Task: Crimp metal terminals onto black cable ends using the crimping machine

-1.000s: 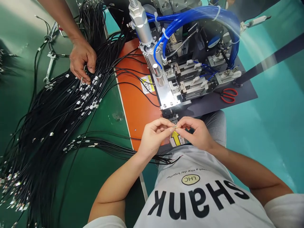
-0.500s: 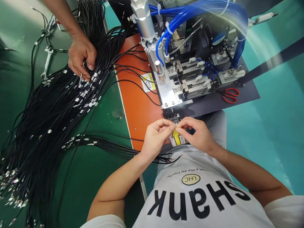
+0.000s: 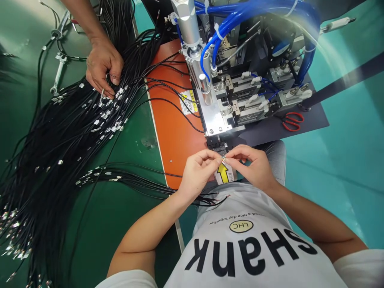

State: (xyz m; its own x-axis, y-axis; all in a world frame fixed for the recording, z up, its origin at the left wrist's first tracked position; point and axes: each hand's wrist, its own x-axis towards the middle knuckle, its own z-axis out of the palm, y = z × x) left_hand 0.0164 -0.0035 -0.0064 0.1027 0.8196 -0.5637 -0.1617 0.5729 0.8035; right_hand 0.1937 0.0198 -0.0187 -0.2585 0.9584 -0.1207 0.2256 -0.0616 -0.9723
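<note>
My left hand [image 3: 198, 170] pinches the end of a thin black cable just in front of the machine's near edge. Opposite it, my right hand [image 3: 253, 164] has thumb and forefinger closed on the fine wire ends [image 3: 223, 159] of that cable. The fingertips of both hands nearly meet there and partly cover the wires. Below them a yellow arrow label [image 3: 222, 173] shows. Beside my left wrist, a small bundle of black cables [image 3: 141, 184] crosses the table edge, its stripped ends lying near my lap.
A machine with metal cylinders [image 3: 207, 92] and blue air hoses [image 3: 255, 20] stands ahead on an orange plate [image 3: 180, 140]. Red-handled snips [image 3: 292, 121] lie at right. Another person's hand [image 3: 105, 66] rests over a large cable heap [image 3: 60, 160]. A wrench [image 3: 59, 74] lies behind.
My hands stay pinched together at the wire ends, with the right fingers shifted slightly. The view has moved a little; the other person's hand stays over the heap.
</note>
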